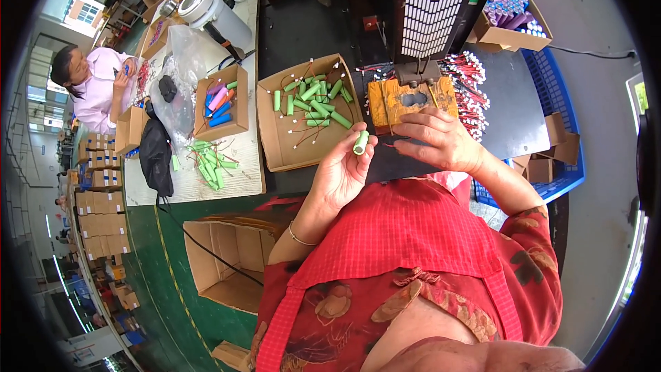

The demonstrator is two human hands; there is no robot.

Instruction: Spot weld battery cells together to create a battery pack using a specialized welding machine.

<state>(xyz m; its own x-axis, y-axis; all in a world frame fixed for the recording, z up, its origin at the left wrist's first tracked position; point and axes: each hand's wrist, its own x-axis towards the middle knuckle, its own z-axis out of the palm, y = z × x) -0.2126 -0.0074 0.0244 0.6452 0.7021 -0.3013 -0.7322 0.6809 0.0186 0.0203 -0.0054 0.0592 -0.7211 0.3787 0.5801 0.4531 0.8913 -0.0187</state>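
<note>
A green cylindrical battery cell (pixel 361 142) sits upright in my left hand (pixel 343 173), gripped between thumb and fingers with one end facing up. To its right, my right hand (pixel 441 141) rests at the front edge of a worn orange block (pixel 385 100) with a dark hollow in its top. The fingers of that hand are bent and close together; anything pinched in them is hidden. A bit of red wire shows by its fingertips. Above the block stands a black machine (pixel 430 24) with a slotted white front and thin metal pins pointing down.
A cardboard box (pixel 268 139) of green wired cells stands left of my hands. Farther left are a smaller box (pixel 241 114) with blue and pink cells and a pile of green cells (pixel 210 165). White-plugged wires (pixel 471 83) lie right. A blue crate (pixel 575 158) stands beyond; a co-worker (pixel 100 86) sits far left.
</note>
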